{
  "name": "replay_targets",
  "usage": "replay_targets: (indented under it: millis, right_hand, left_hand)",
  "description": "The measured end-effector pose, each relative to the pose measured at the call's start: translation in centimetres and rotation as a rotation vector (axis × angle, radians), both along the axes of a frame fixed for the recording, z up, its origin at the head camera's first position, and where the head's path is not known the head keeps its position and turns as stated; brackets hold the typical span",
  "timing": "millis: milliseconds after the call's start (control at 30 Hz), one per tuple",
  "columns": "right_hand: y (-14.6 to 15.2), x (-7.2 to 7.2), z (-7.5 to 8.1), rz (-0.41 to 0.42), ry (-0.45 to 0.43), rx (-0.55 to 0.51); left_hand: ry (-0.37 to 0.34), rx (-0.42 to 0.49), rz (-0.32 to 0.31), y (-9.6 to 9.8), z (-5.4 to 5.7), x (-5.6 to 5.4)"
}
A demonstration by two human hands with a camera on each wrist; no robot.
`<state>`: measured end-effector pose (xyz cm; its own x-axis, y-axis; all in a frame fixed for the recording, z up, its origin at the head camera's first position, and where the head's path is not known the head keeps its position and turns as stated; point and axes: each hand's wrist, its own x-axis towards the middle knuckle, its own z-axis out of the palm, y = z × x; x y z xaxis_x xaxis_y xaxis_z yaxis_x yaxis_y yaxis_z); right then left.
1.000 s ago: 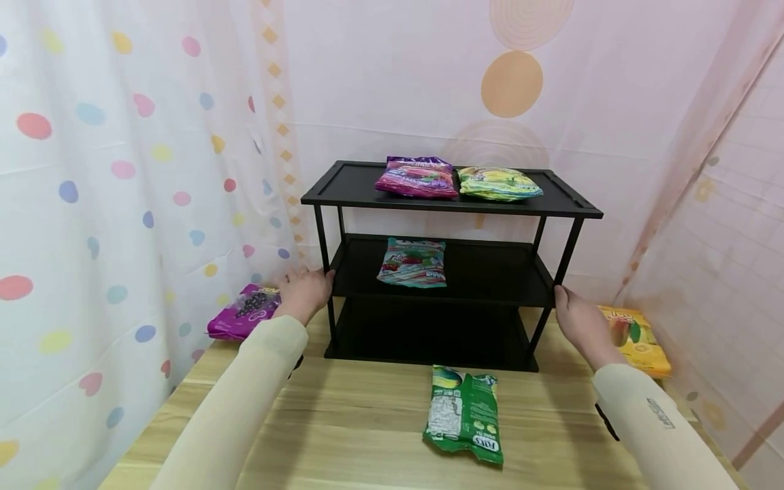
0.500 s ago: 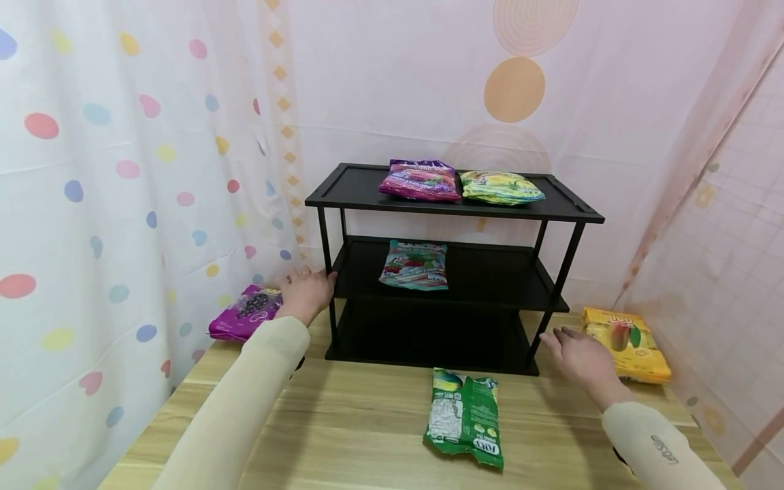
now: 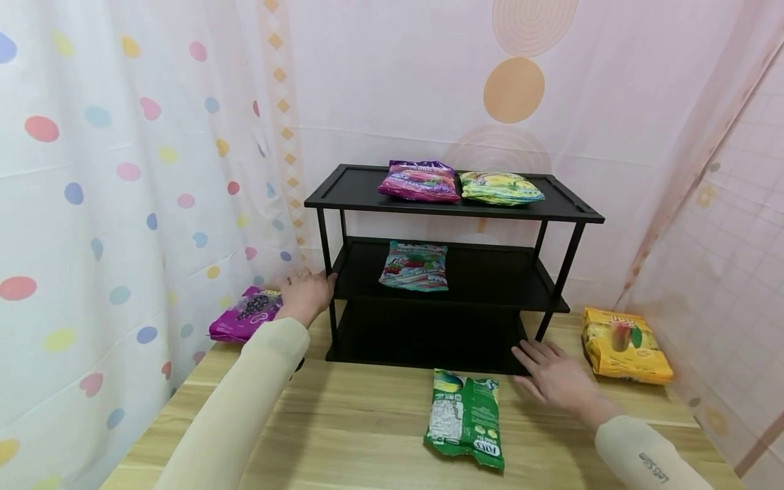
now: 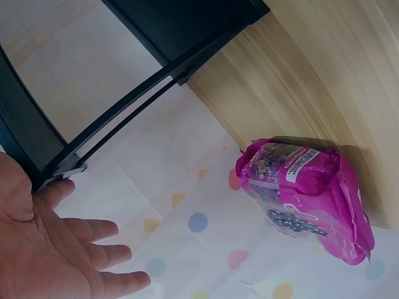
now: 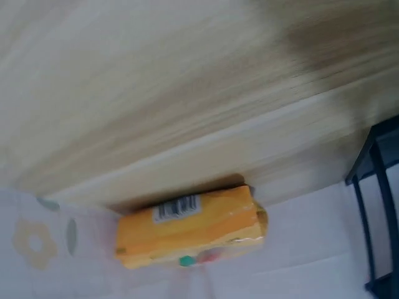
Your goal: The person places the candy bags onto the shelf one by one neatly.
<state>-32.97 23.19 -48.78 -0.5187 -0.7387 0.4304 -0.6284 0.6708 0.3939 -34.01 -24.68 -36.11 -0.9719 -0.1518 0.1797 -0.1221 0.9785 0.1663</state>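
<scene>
My left hand (image 3: pixel 304 294) touches the left end of the middle shelf of a black three-tier rack (image 3: pixel 490 272). In the left wrist view its fingers (image 4: pixel 93 230) are extended and spread beside the shelf corner. My right hand (image 3: pixel 556 378), fingers extended, is at the rack's lower right front corner; whether it touches the rack I cannot tell. To the left of that hand, a green candy bag (image 3: pixel 467 418) lies on the table in front of the rack. A yellow candy bag (image 3: pixel 625 346) with a mango picture sits to its right.
A pink-purple candy bag (image 3: pixel 420 181) and a yellow-green candy bag (image 3: pixel 501 188) lie on the top shelf. A light-blue candy bag (image 3: pixel 414 265) is on the middle shelf. A purple grape candy bag (image 3: pixel 246 314) rests left of the rack, near the dotted curtain (image 3: pixel 122 238).
My right hand has left the middle shelf's right end, come down and then shifted left toward the green candy bag. My left hand stays at the rack's left side.
</scene>
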Motion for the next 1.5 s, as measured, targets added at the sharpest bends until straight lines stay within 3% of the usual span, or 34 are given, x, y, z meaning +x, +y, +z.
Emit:
replay_targets:
  millis: [100,267,533,733,933,1133,1500]
  right_hand:
    - [-0.4,0.1,-0.2,0.124,0.028,0.096]
    - [-1.0,0.4,-0.4,0.283,0.0,0.272]
    - [-2.6,1.0,-1.3,0.425,-0.007,0.477]
    - [-3.5,1.3,-1.8,0.453,0.034,0.528]
    - [-4.3,2.0,-1.7,0.429,-0.024,0.498]
    - [-5.1,2.4,-1.9,0.409,-0.015,0.498]
    - [-6.4,2.6,-1.8,0.399,-0.1,0.383]
  left_hand:
    - [-0.001,0.002,0.0,0.0,0.0,-0.1]
    - [-0.007,0.002,0.006,0.1,0.0,-0.1]
    - [-0.005,-0.007,0.0,0.2,0.0,0.0]
    - [0.001,-0.006,-0.007,0.2,0.0,0.0]
    - [0.009,-0.014,-0.012,0.2,0.1,0.0]
    - [0.005,-0.008,-0.013,0.1,-0.1,0.1]
    - [0.009,-0.006,-0.011,0.0,-0.3,0.0]
